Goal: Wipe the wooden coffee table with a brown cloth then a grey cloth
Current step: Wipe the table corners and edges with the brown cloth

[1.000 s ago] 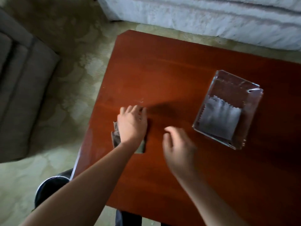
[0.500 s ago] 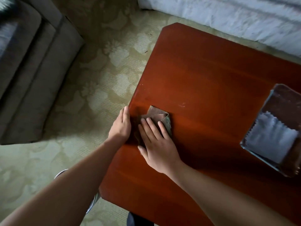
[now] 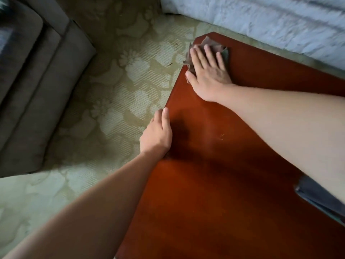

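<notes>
Finding: the crumpled brown cloth [image 3: 209,41] lies at the far corner of the reddish-brown wooden coffee table [image 3: 205,184], at 1 o'clock in the view. The right hand [image 3: 207,71] lies flat on top of it, fingers straight and spread, pressing rather than gripping. The cloth's edge overhangs the table's side at 9 o'clock from the hand.

The bare tabletop runs from that hand toward 5 o'clock, so the next stroke likely pulls that way. The right hand is the nearer one. The left hand [image 3: 157,135] lies at its 7 o'clock on the table's edge, fingers relaxed and empty.

The surface is smooth and glossy. A dark grey object [image 3: 317,193] at 4 o'clock is partly hidden; no grey cloth can be made out.

Surroundings: pale floral carpet [image 3: 121,81], grey upholstered seat [image 3: 37,90] at 9 o'clock, white textured covering [image 3: 261,21] at 12 o'clock.
</notes>
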Motion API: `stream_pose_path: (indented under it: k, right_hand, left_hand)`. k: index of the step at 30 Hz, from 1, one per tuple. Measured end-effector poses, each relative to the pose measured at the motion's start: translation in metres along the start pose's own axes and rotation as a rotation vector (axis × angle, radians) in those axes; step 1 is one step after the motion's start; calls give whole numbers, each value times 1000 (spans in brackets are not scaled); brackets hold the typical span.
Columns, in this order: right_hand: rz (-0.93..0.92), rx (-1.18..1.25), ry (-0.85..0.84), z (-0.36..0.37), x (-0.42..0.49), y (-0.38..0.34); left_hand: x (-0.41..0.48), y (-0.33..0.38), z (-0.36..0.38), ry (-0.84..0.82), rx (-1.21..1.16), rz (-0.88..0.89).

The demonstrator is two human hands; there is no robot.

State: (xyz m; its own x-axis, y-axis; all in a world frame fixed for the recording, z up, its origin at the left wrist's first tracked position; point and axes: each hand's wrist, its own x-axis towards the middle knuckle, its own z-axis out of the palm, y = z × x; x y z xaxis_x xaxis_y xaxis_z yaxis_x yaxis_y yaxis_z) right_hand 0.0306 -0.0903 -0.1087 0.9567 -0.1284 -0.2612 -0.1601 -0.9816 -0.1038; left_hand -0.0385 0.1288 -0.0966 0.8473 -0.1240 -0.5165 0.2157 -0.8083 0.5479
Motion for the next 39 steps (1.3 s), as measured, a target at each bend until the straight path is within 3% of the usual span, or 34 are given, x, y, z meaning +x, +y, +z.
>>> stream_pose_path:
  k: [3, 9, 13, 19, 23, 28, 31, 36, 39]
  right_hand:
    - [-57, -51, 22, 6, -26, -15]
    - [-385, -54, 17, 48, -156, -45]
    - [-559, -53, -73, 70, -244, -41]
    - [-799, -192, -87, 80, -271, 10]
    - [-607, -161, -28, 58, -203, 63]
    - [44, -39, 78, 13, -93, 148]
    - [291, 65, 69, 2, -70, 174]
    - [546, 99, 189, 14, -69, 145]
    - [475, 77, 141, 6, -55, 129]
  left_hand:
    - [1, -2, 4, 43, 36, -52]
    - [4, -9, 4, 111, -172, -88]
    - [2, 11, 18, 195, 101, 111]
    - [25, 59, 53, 325, 343, 88]
    - [48, 85, 67, 364, 407, 113]
    - [55, 94, 76, 434, 454, 84]
    - [55, 94, 79, 450, 468, 86]
    - [55, 93, 79, 471, 461, 94]
    - [57, 93, 81, 488, 448, 84]
